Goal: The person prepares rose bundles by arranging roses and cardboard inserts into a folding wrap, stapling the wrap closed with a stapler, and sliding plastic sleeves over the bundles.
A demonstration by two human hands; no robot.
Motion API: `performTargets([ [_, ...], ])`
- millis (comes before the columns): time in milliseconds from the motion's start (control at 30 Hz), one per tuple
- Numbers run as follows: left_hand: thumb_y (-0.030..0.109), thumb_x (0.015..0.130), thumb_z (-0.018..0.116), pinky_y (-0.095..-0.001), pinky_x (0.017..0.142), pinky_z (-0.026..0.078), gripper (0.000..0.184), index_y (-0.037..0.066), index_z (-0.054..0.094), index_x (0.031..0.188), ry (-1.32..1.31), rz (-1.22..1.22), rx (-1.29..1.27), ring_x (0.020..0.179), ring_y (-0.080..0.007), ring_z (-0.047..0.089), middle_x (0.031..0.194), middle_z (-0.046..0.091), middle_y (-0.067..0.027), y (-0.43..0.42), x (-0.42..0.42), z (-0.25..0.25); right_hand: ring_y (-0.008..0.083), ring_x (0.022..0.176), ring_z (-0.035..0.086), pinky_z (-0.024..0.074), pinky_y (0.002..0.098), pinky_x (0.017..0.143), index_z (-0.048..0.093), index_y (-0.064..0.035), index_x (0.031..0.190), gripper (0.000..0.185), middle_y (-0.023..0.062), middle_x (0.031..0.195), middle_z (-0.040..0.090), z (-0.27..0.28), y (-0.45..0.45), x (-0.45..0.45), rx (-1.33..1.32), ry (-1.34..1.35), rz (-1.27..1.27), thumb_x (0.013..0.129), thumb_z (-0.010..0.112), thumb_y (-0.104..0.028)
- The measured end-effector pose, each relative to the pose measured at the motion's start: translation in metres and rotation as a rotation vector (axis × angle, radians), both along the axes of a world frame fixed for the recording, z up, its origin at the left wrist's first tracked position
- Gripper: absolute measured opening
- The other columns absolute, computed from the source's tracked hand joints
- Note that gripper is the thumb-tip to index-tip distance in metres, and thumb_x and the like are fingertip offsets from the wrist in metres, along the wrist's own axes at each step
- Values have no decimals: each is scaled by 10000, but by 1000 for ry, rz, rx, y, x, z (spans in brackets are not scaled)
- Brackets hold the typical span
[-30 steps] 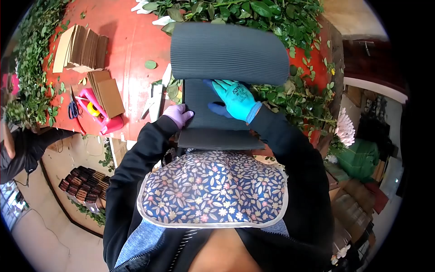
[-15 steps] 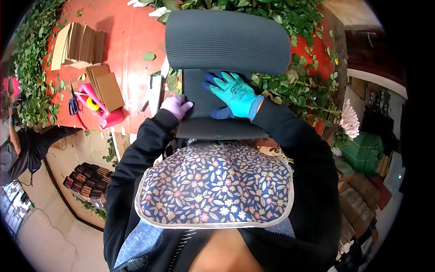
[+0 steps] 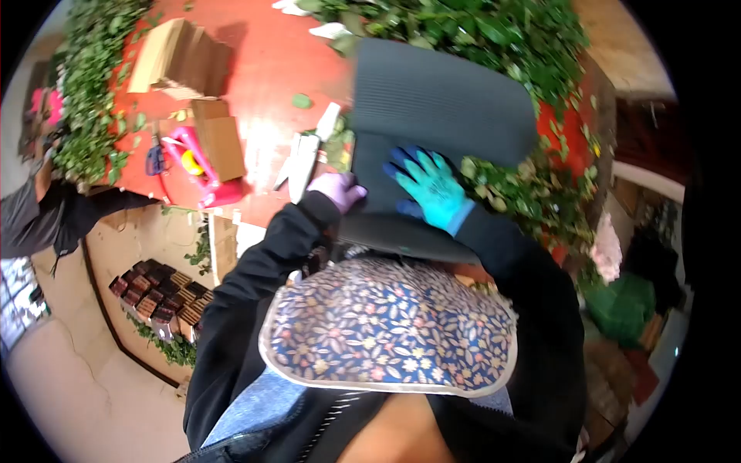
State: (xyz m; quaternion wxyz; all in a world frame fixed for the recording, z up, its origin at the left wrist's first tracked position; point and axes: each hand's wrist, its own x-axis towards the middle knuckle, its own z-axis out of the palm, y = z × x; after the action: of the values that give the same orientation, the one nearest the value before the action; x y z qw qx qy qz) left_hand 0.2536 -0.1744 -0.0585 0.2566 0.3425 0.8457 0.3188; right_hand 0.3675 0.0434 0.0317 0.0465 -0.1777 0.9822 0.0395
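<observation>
A black stand covered in ribbed material [image 3: 440, 100] is right in front of me, with a raised back flap and a lower front lip. At its left edge, my left hand [image 3: 337, 190], in a purple glove, has its fingers curled round the rim. My right hand [image 3: 432, 187], in a teal glove with dark blue fingertips, lies on the stand's middle with fingers spread and nothing held. A white-handled cutting tool or stapler [image 3: 303, 166], whose exact kind I cannot make out, lies just left of my left hand.
On the red table [image 3: 262, 85] are stacked cardboard sheets [image 3: 181, 58], a pink tape dispenser [image 3: 204, 170] and blue-handled scissors [image 3: 155, 158]. Leafy stems [image 3: 463, 27] lie behind the stand, and more foliage [image 3: 517, 189] to its right. Another person [image 3: 46, 212] stands at the far left.
The view has shifted and tilted, so the table and stand appear farther right and lower. Both hands keep about the same places on the stand; the right fingers look more spread.
</observation>
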Motion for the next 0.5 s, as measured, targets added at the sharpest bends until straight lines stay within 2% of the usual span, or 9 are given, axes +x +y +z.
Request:
performTargets([
  [33,455,874,601,-475,750,491,425,36,645,931,-104,32,4,781,-391,630,759,651,-206,-5,-4,11,328,1384,288,231,505,1107,350,-171,1473,798,112,1526,302,3,0,1,-23,-9,-16,784,672,-414],
  [100,428,844,687,-420,682,500,384,51,633,896,421,324,230,745,-327,636,768,641,-145,-30,-27,7,324,1382,289,238,517,1103,353,-191,1473,798,86,1530,298,2,-1,-2,-30,-33,-29,782,674,-428],
  [167,501,711,779,-431,732,487,581,22,588,979,592,751,130,829,-337,591,895,601,-160,-65,-64,43,337,1379,286,238,541,1100,352,-196,1474,799,84,1535,288,6,-5,-4,-20,-78,-56,785,673,-443],
  [200,513,683,788,-442,758,480,669,5,556,1051,959,745,23,902,-351,583,948,598,-178,-97,-99,19,337,1379,286,238,541,1100,352,-196,1474,799,84,1535,288,5,-5,-4,-25,-72,-51,785,673,-443],
  [233,493,655,810,-464,877,455,735,8,516,1121,732,925,-240,1018,-379,551,1066,562,-205,-107,-103,50,343,1376,285,236,552,1100,353,-196,1474,796,86,1535,287,3,-4,-5,-22,-62,-44,788,671,-448],
  [300,417,592,849,-485,1100,283,819,25,455,1194,914,882,-434,1174,-415,467,1257,447,-224,-142,-124,30,349,1374,284,234,562,1099,354,-197,1473,793,87,1535,286,5,-3,-4,-14,-54,-40,792,668,-453],
  [400,339,654,810,-471,1028,382,725,26,446,1196,997,730,-568,1122,-404,524,1214,470,-241,-163,-141,20,351,1370,286,231,568,1101,353,-196,1473,795,86,1536,284,6,-5,-7,11,-76,-55,792,669,-458],
  [467,236,716,750,-454,904,479,613,29,439,1201,818,765,-471,1044,-384,588,1154,514,-234,-167,-141,17,353,1367,288,233,573,1099,352,-200,1474,798,79,1540,279,6,-3,-6,-20,-80,-49,791,668,-464],
  [500,157,751,682,-438,957,445,519,7,438,1184,649,861,-228,1158,-425,501,1217,461,-268,-169,-139,15,353,1367,288,233,573,1099,352,-200,1474,798,79,1540,279,5,-2,-6,-14,-89,-56,791,668,-464],
])
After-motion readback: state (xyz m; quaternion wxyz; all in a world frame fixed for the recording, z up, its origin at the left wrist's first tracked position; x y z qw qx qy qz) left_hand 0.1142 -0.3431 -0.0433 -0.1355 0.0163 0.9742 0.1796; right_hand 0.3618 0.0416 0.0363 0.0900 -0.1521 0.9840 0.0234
